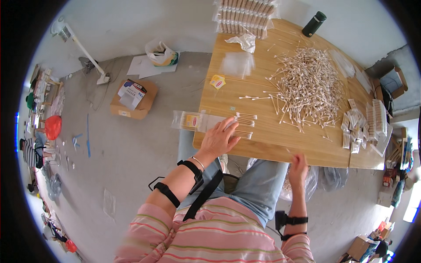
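My left hand (pixel 218 139) lies on the wooden table near its front left corner. Its fingers are stretched out and slightly apart over small rows of cotton swabs (pixel 245 123), whose white tips stick out on the right. Just left of it, a clear bag (pixel 191 121) with swabs and a yellow card inside juts past the table's left edge. My right hand (pixel 299 168) is closed in a pinch at the front edge; a faint pale tip shows by its fingers, too blurred to name. A large loose heap of cotton swabs (pixel 309 85) covers the table beyond.
Flat clear bags (pixel 237 64), a yellow card (pixel 217 82) and stacked swab packs (pixel 245 17) line the table's left side. A dark bottle (pixel 314 24) stands at the back. Small filled packs (pixel 354 126) lie right. On the floor are a cardboard box (pixel 147 98) and a bag (pixel 162 53).
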The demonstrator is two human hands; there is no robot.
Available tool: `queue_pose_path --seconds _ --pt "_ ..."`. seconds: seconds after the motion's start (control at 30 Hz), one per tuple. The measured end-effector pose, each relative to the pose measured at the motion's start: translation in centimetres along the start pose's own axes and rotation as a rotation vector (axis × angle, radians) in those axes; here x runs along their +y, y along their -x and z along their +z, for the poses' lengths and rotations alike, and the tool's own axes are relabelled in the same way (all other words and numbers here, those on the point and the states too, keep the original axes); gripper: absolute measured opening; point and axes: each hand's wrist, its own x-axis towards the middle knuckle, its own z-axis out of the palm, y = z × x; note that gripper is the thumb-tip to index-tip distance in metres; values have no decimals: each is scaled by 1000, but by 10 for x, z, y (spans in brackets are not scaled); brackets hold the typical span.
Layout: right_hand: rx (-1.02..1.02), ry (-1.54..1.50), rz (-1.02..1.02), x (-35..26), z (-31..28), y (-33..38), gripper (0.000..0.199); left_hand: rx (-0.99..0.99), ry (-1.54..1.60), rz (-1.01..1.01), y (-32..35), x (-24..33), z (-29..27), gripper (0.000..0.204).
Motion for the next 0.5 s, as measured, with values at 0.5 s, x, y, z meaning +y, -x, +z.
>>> queue_pose_path --seconds 0.5 --pt "-201 211 -512 -90 78 -41 42 65 169 -125 -3 2 -4 63"
